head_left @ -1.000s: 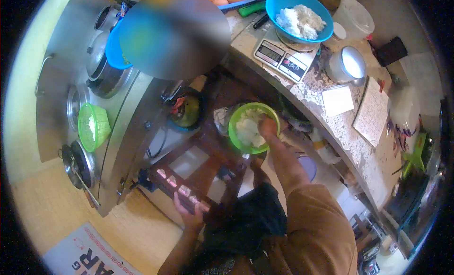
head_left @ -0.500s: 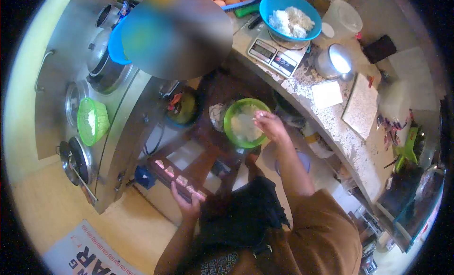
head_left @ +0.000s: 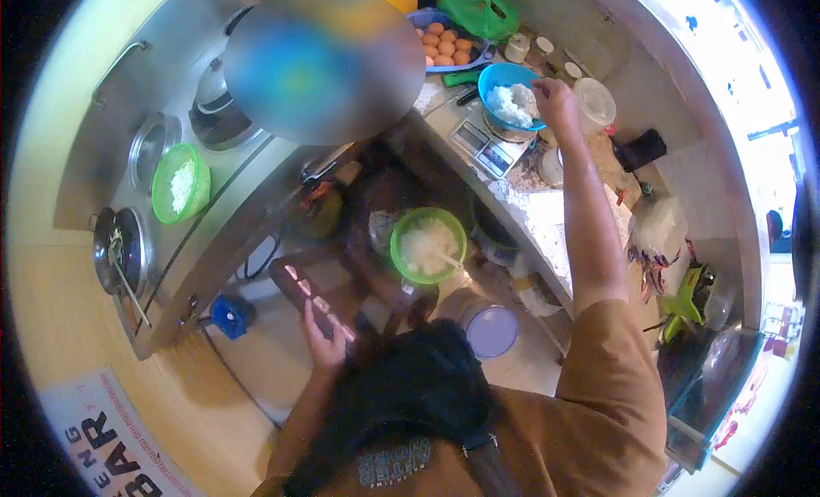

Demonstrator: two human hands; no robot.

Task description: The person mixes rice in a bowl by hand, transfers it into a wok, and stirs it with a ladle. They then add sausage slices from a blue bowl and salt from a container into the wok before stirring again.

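- Blue bowl (head_left: 497, 76), one: at one o'clock in the head view, standing on a kitchen scale (head_left: 489, 149); round, without a long axis; mouth upward; white, crumbly contents (head_left: 512, 108) inside.
- Right hand (head_left: 557, 104), one: over the bowl's rim at two to three o'clock; forearm pointing between eleven and twelve; fingers bent and close together; whether they hold any of the contents cannot be told.
- Left hand (head_left: 326, 343), one: at seven o'clock; fingers slightly parted, laid against a dark wooden piece; firmness of hold cannot be told.
- Dark wooden piece (head_left: 289, 285), bearing pink strips: long axis running from ten-thirty to four-thirty.
- Green bowl (head_left: 418, 279), one: near the clock's centre; mouth upward; pale contents; a pale stick (head_left: 453, 261) in it, outer end pointing to four o'clock.
- Blue egg tray (head_left: 453, 68), one: at twelve o'clock, brown eggs within.
- Second green bowl (head_left: 201, 188), one: between nine and ten o'clock, white contents.
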